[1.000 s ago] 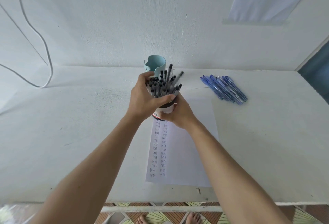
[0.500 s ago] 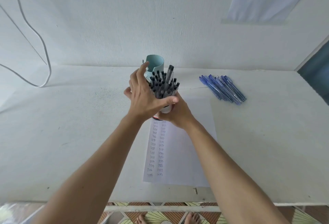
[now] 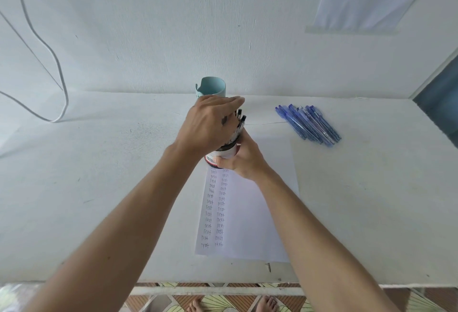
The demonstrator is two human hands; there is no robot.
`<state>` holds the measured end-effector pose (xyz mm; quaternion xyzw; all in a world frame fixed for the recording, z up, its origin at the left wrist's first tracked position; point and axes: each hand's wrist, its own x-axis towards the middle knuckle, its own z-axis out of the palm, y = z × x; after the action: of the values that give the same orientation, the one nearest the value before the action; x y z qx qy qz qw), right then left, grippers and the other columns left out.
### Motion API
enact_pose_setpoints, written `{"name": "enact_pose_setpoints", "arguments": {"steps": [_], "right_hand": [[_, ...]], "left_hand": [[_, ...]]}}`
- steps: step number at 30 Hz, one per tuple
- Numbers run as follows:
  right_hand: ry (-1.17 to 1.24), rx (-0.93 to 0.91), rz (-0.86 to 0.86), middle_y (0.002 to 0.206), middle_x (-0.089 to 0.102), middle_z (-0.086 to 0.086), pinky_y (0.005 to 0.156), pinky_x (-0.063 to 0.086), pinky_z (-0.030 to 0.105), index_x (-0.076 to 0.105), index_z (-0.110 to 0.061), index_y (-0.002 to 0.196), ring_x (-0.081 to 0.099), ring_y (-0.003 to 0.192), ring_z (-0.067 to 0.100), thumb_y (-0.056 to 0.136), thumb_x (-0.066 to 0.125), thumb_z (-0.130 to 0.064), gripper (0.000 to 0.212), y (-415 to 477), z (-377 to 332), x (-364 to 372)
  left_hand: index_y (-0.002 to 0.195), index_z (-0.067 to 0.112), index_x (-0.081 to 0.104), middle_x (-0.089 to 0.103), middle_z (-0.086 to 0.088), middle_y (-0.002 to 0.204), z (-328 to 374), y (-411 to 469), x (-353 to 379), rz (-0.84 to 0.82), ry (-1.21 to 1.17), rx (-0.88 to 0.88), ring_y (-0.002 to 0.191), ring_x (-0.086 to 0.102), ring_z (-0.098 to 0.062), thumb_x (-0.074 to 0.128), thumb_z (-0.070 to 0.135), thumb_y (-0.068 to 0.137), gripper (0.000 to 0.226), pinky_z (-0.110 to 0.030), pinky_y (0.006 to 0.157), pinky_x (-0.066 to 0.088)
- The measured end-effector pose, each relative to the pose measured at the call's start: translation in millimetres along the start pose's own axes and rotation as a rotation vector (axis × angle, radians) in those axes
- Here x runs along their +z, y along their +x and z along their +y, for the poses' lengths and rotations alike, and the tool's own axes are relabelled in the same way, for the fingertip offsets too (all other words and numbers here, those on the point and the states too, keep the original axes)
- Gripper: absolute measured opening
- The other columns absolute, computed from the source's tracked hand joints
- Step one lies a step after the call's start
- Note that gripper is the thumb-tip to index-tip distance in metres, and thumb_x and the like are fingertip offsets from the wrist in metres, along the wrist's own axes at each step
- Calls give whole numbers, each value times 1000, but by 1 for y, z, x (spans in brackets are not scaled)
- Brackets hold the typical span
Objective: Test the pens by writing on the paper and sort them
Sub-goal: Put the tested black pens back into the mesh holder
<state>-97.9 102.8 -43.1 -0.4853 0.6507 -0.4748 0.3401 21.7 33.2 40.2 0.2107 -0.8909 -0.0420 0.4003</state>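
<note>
A white cup [image 3: 221,155] packed with several black pens [image 3: 240,121] stands at the top of the paper [image 3: 250,215]. My right hand [image 3: 244,161] grips the cup from the right and below. My left hand [image 3: 210,123] lies flat over the pen tops with straight fingers, covering most of them. The paper carries two columns of the handwritten word "test" down its left side. A bunch of several blue pens [image 3: 308,123] lies on the table to the right.
A pale blue holder [image 3: 213,87] stands behind the cup near the wall. A white cable [image 3: 57,68] hangs at the left. The white table [image 3: 99,175] ends at its front edge, with my bare feet below it.
My left hand has moved from the side of the pen bundle onto its top and now presses down with flat fingers. The pens stick out less. The right hand keeps its grip on the cup.
</note>
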Motion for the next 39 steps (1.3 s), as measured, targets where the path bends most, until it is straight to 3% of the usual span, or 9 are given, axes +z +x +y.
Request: {"name": "enact_pose_setpoints", "arguments": {"steps": [4, 9, 18, 22, 25, 28, 31, 34, 39], "right_hand": [[17, -11, -7, 111, 69, -12, 80, 54, 21, 54, -26, 123, 66, 97, 3, 57, 92, -21, 76, -1, -1, 0], [38, -14, -13, 110, 69, -13, 77, 56, 23, 54, -29, 122, 68, 95, 5, 53, 88, -32, 77, -3, -5, -1], [-3, -17, -25, 108, 69, -15, 81, 57, 29, 56, -33, 119, 68, 92, 3, 64, 91, -24, 66, -3, -1, -4], [3, -24, -58, 113, 69, -17, 88, 57, 34, 54, -37, 123, 68, 100, 6, 64, 88, -33, 69, -4, 2, -6], [-33, -15, -106, 120, 67, -19, 94, 54, 36, 48, -41, 130, 66, 109, 8, 72, 77, -21, 68, -5, 6, -10], [-191, -48, -9, 136, 59, -14, 109, 39, 38, 48, -33, 140, 52, 128, 10, 82, 61, -22, 60, -10, 11, -16], [-587, -78, 108, 153, 45, 1, 122, 16, 42, 41, -22, 150, 31, 146, 21, 89, 51, -20, 61, -11, 17, -26], [-856, 55, 21, 166, 14, -1, 123, 0, 46, 18, -27, 159, 2, 154, 22, 104, 33, -35, 57, -9, 23, -30], [-982, 106, -59, 168, -1, 2, 123, -5, 49, 8, -27, 160, -7, 154, 25, 105, 19, -46, 59, -7, 29, -31]], "left_hand": [[150, -3, 37, 33, -23, 158, 0, -3, -4, -129, -46, -108, 130, 48, -34, 45, 3, 94, 58, -33, 105, 36], [125, 1, 66, 74, -11, 115, -5, -12, -1, -104, 87, -60, 131, 53, -36, 43, 20, 100, 39, -53, 105, 41], [140, 10, 57, 58, -4, 143, 1, -25, -7, -223, 197, -21, 136, 47, -26, 31, 46, 103, 57, -39, 113, 27], [135, 9, 62, 60, -6, 139, -3, -25, -15, -211, -172, -123, 131, 51, -21, 44, 45, 99, 54, -34, 111, 36], [118, 7, 71, 66, -7, 127, -4, -35, -13, 104, -411, -261, 125, 57, -15, 47, 33, 97, 42, -34, 105, 45], [138, 5, 51, 53, -10, 138, -4, -57, 4, 274, -498, -485, 134, 47, -18, 45, 42, 95, 57, -38, 112, 38], [153, 15, 20, 37, -7, 152, -4, -75, 20, 81, -605, -644, 144, 35, -14, 66, 53, 84, 91, -34, 118, 32], [151, 17, 19, 46, 3, 144, -2, -76, 31, -78, -513, -662, 132, 47, -5, 88, 42, 72, 108, -13, 101, 42], [122, 26, 41, 59, 25, 101, -3, -71, 32, -24, -367, -855, 94, 59, -2, 92, 42, 65, 78, -7, 70, 42]]}}
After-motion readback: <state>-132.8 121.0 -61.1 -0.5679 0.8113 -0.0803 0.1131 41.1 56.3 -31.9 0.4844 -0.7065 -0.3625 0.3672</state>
